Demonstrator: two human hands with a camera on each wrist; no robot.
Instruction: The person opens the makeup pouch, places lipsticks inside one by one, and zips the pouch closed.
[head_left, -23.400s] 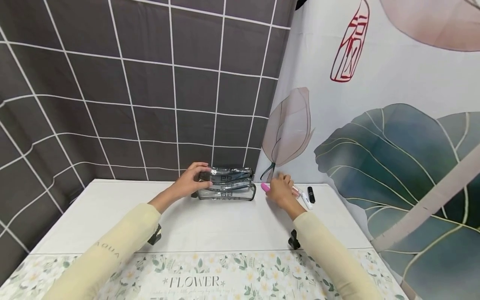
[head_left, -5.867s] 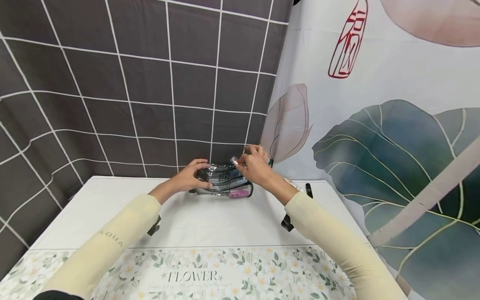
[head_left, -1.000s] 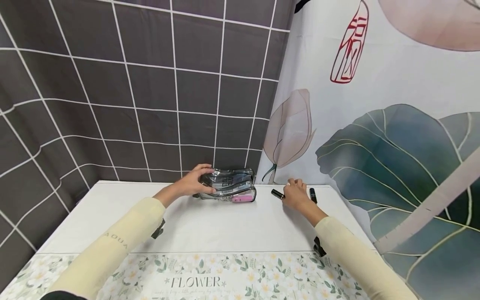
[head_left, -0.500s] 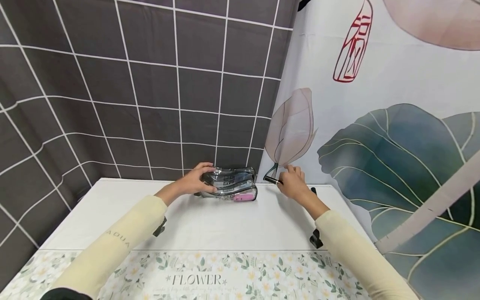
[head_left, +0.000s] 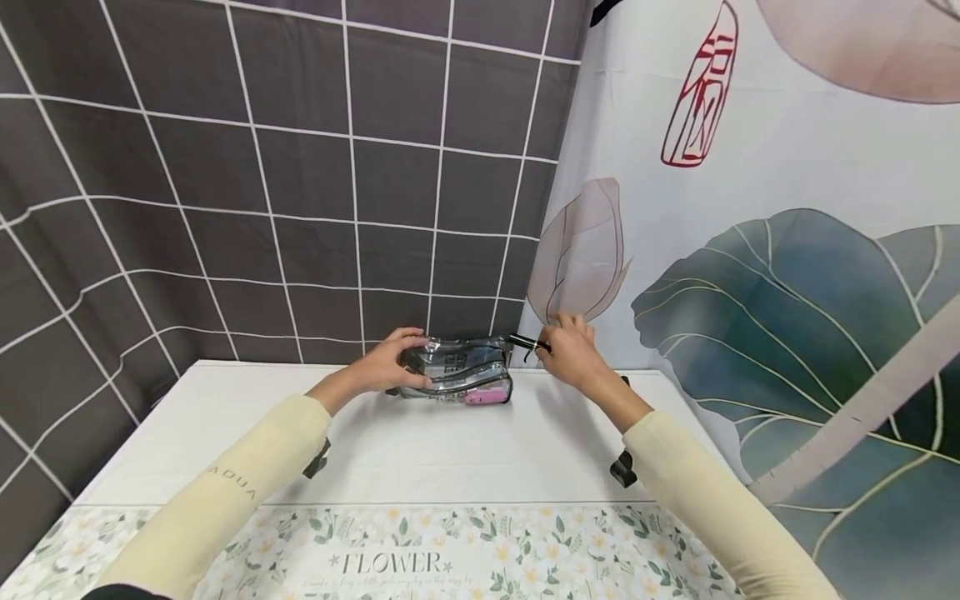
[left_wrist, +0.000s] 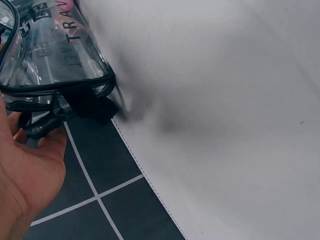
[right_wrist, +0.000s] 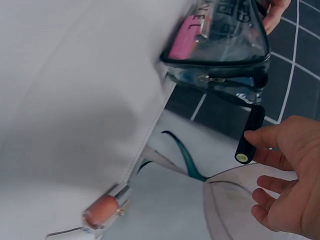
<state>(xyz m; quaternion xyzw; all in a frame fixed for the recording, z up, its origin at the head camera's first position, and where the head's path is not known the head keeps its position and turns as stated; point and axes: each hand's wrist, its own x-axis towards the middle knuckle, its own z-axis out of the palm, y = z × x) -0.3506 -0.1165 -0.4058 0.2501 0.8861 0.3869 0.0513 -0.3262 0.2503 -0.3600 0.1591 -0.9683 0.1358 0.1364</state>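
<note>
1. The clear bag (head_left: 457,367) is set on the white table (head_left: 420,450), close to the grid-patterned curtain (head_left: 300,208). A pink item (head_left: 487,394) is seen inside, at the end nearer the right hand (head_left: 573,354).
2. The bag's other end is gripped by the left hand (head_left: 384,362), thumb at the front and fingers behind.
3. A black tube (right_wrist: 250,135) is pinched between the right thumb and forefinger; the other fingers are spread loosely. The tube is held at the bag's upper corner, outside the bag.
4. Risk, judged: the tube may be caught on the bag's piped rim if it is brought in too low or at a slant.
5. Risk, judged: the tube may be dropped behind the table if the narrow pinch slips, since it is held near the rear edge.
6. Risk, judged: the soft bag may be tipped or folded shut if the left grip is relaxed.
7. Contact between tube and bag cannot be confirmed. The width of the bag's opening is not made out.
8. A dark item (head_left: 625,380) is mostly hidden behind the right wrist. A peach tube (right_wrist: 103,210) is shown only from the right wrist; a white object (right_wrist: 72,235) beside it is cut off.
</note>
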